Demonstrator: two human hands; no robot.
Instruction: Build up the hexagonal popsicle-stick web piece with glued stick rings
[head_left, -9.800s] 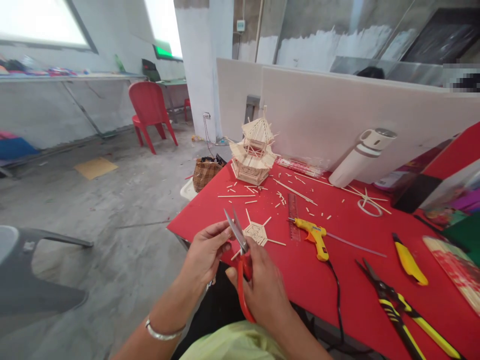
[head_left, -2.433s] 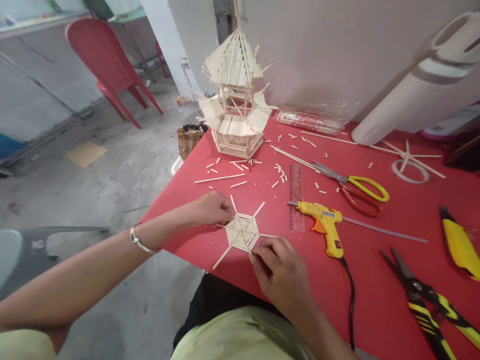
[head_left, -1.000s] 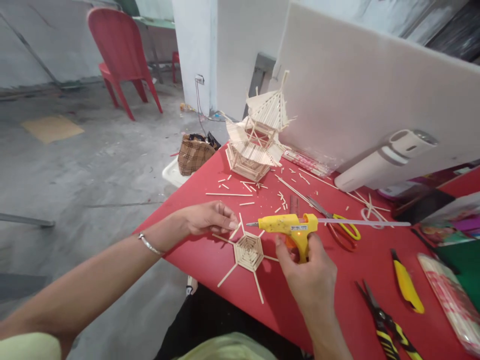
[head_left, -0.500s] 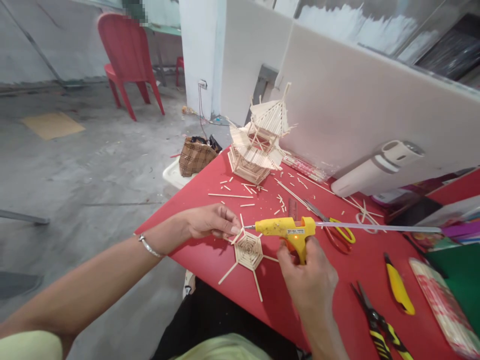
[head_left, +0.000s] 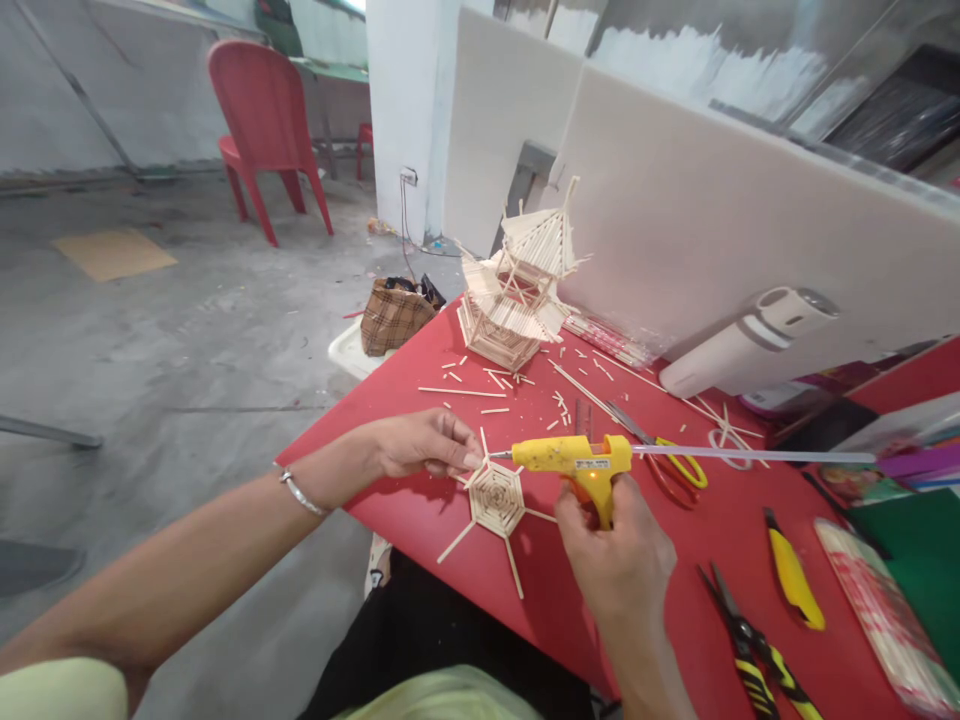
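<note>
My right hand (head_left: 615, 545) grips the handle of a yellow hot glue gun (head_left: 574, 457) with a long clear glue stick out the back. Its nozzle points left at the upper left edge of a flat hexagonal web of thin wooden sticks (head_left: 496, 498) lying on the red table (head_left: 660, 600). My left hand (head_left: 424, 442) rests at that same edge, fingers pinched together on a small stick right by the nozzle. A bracelet is on my left wrist.
A stick pagoda model (head_left: 519, 280) stands at the table's far corner, loose stick bits around it. Yellow-handled scissors (head_left: 667, 458), a yellow cutter (head_left: 791, 583), pliers (head_left: 750, 640) and a white bottle (head_left: 742, 345) lie to the right. A checked bag (head_left: 394, 315) and red chair (head_left: 262, 120) are beyond.
The glue gun's nozzle has come left and down to the web's edge beside my left fingers. Earlier I set the scissors down and picked up the gun.
</note>
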